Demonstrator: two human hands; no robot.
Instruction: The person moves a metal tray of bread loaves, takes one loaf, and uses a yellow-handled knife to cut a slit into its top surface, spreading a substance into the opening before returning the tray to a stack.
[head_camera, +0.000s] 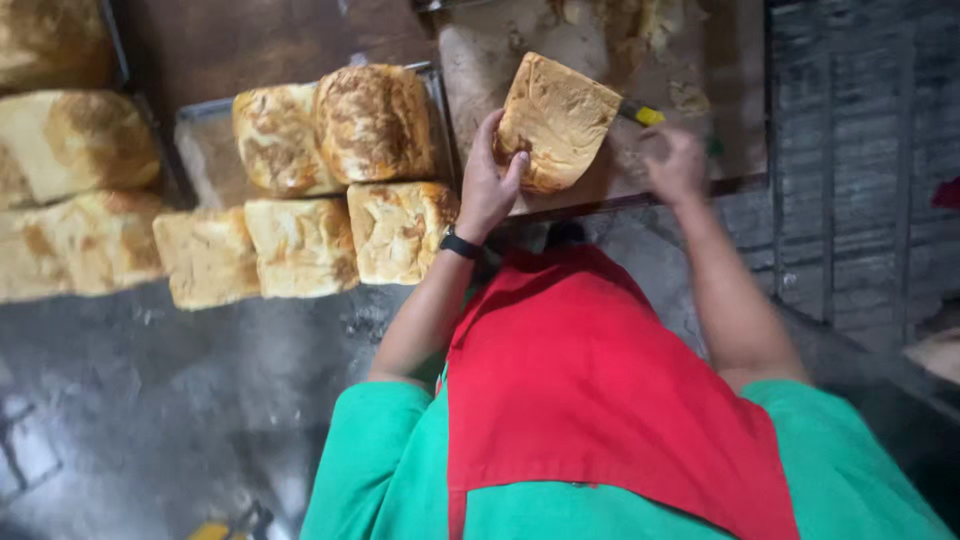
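left hand (490, 185) grips loaf (555, 120) at board (480, 60) edge, right hand (672, 160) beside.

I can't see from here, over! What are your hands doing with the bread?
Left hand gripping tilted loaf. Right hand blurred beside yellow-handled tool; grip unclear. More loaves at left.

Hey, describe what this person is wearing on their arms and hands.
Both hands are bare, no gloves. The left hand has a black band, like a watch or fitness tracker, on its wrist. The right hand shows nothing on the wrist, though it is blurred. Short green sleeves end above the elbows, under a red apron.
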